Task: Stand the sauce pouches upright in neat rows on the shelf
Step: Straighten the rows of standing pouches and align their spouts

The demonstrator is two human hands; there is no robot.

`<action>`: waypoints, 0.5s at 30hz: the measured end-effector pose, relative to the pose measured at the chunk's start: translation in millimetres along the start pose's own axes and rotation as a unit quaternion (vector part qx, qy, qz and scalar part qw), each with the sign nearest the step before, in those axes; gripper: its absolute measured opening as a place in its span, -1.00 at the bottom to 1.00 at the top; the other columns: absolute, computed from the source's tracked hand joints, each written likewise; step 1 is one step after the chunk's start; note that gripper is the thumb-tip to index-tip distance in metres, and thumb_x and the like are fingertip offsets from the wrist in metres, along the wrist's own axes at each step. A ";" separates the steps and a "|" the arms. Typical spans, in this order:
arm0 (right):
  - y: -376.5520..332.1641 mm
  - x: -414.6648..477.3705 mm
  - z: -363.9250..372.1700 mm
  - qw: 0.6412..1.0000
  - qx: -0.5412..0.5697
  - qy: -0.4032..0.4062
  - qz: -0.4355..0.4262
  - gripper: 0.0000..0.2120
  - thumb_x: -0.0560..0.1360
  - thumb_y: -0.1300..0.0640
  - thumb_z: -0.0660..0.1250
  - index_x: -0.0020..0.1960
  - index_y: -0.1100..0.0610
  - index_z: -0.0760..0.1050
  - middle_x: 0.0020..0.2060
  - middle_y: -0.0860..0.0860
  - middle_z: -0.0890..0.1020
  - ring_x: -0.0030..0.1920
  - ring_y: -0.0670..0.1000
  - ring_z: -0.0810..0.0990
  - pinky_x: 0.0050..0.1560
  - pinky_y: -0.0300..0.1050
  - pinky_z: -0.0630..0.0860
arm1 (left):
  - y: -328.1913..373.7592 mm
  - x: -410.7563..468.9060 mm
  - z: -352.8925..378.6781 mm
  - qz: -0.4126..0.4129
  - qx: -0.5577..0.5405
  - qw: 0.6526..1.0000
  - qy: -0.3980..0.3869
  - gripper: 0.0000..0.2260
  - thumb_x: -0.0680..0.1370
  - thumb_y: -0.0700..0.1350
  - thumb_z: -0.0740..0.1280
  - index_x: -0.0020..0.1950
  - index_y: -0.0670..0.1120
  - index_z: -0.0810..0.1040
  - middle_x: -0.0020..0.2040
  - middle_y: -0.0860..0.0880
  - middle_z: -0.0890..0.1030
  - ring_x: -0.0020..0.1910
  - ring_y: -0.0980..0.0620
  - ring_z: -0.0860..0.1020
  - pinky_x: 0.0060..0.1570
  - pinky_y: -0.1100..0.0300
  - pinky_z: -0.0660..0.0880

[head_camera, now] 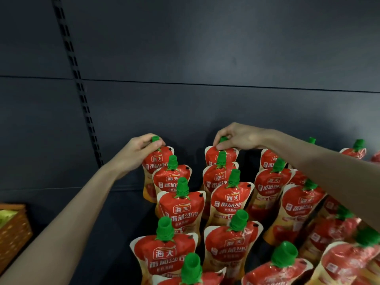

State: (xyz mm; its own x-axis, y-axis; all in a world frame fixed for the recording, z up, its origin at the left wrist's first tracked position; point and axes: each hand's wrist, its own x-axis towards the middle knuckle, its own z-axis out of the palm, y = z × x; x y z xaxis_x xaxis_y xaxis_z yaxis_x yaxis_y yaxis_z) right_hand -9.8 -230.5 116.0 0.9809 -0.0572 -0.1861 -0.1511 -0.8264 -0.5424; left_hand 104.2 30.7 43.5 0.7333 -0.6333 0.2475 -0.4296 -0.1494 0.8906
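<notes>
Red sauce pouches with green screw caps stand upright in several rows running from front to back on a dark shelf point(131, 204). My left hand point(135, 153) pinches the green cap of the rearmost pouch point(159, 159) in the left row. My right hand point(238, 136) grips the cap of the rearmost pouch point(211, 156) in the second row. Both pouches stand against the back of the shelf. More pouches point(300, 204) fill the rows to the right, partly hidden behind my right forearm.
A dark back panel point(205, 58) with a slotted upright point(82, 95) rises behind the rows. A woven orange basket point(12, 233) sits at the lower left. Bare shelf lies left of the left row.
</notes>
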 end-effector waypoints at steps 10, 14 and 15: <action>0.9 -1.0 3.5 1.000 0.010 -0.011 -0.020 -0.89 0.55 0.13 0.27 0.04 0.06 0.55 -0.06 0.04 0.65 -0.06 -0.02 0.65 -0.03 -0.14 0.60 | -0.5 -3.3 5.3 0.001 -0.012 1.000 0.025 -0.85 0.58 -0.05 0.22 0.01 -0.05 0.56 -0.08 0.03 0.61 -0.17 0.22 0.62 -0.26 0.33 0.53; 0.0 -0.9 4.7 1.000 0.000 -0.008 -0.022 -0.88 0.55 0.13 0.27 0.06 0.06 0.54 -0.05 0.03 0.64 -0.06 -0.02 0.65 -0.04 -0.14 0.59 | 0.8 -3.9 3.2 -0.005 -0.001 1.000 0.012 -0.86 0.58 -0.04 0.22 0.02 -0.02 0.56 -0.04 0.03 0.61 -0.13 0.21 0.61 -0.21 0.30 0.52; -0.7 -0.7 5.1 1.000 0.000 -0.004 -0.022 -0.87 0.56 0.12 0.27 0.07 0.06 0.54 -0.06 0.02 0.64 -0.07 -0.03 0.64 -0.06 -0.16 0.58 | 1.3 -3.5 2.5 -0.006 0.003 1.000 0.011 -0.85 0.58 -0.04 0.21 0.02 -0.01 0.56 -0.03 0.04 0.61 -0.12 0.20 0.61 -0.19 0.29 0.52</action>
State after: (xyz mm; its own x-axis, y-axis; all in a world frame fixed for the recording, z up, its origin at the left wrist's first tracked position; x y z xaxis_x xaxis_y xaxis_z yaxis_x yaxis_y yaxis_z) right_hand -11.0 -227.0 112.3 0.9854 -0.0156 -0.1693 -0.1075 -0.8285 -0.5496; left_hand 99.8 30.8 42.8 0.7494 -0.6150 0.2451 -0.4242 -0.1619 0.8910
